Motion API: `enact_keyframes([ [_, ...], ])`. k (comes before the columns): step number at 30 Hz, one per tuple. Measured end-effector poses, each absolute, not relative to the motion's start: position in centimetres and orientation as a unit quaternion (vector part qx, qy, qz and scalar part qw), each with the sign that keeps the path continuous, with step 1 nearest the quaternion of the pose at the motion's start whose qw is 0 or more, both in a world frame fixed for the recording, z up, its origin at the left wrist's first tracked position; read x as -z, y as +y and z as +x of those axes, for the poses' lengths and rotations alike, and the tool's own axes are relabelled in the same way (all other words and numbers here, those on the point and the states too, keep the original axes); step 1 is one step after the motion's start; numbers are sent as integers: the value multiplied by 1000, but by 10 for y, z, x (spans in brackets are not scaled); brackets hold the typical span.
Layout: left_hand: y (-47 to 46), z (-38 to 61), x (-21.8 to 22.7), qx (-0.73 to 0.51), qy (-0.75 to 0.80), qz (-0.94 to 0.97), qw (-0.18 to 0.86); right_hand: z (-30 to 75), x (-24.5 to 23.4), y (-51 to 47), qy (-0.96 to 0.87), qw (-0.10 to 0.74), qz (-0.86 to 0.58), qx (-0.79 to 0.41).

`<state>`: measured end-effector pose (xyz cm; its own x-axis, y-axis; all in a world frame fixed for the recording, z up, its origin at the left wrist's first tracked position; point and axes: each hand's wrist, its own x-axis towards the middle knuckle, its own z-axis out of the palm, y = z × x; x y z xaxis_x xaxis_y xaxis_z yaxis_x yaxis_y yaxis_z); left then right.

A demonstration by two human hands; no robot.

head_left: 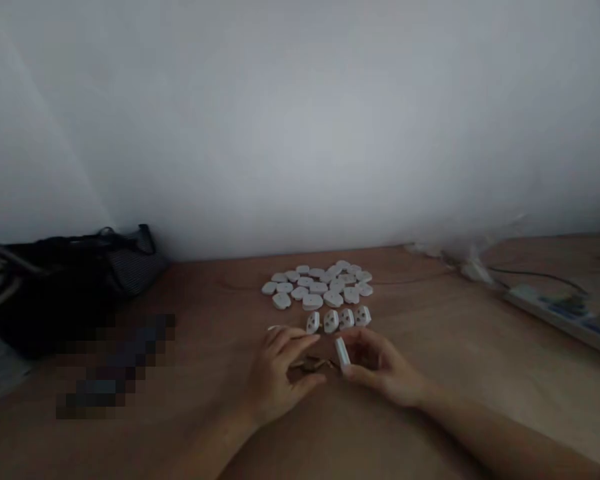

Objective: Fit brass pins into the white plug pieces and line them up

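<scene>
My right hand (380,367) pinches a narrow white plastic piece (343,353) between fingers and thumb, holding it on edge. My left hand (275,377) curves over small brass-coloured metal parts (313,364) on the wooden desk (430,347), and its fingers hide part of them. A short row of several white plug-shaped pieces (337,320) lies just beyond my fingertips. Farther back, many similar white pieces form a loose cluster (317,287). A small white edge (274,327) shows by my left fingertips.
A black bag (65,287) sits at the desk's left, with a pixelated dark object (115,367) in front of it. On the right lie a white power strip (550,317), a black cable (535,273) and clear plastic (467,260). A white wall (300,133) stands behind the desk.
</scene>
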<state>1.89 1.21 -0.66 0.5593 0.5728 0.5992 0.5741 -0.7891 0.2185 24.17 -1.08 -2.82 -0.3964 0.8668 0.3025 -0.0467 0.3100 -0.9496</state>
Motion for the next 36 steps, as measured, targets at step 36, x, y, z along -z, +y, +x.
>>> enact_keyframes([
  [36, 76, -12, 24, 251, -468, -847, -37, 261, 28, -9, -773, 330, -424, -336],
])
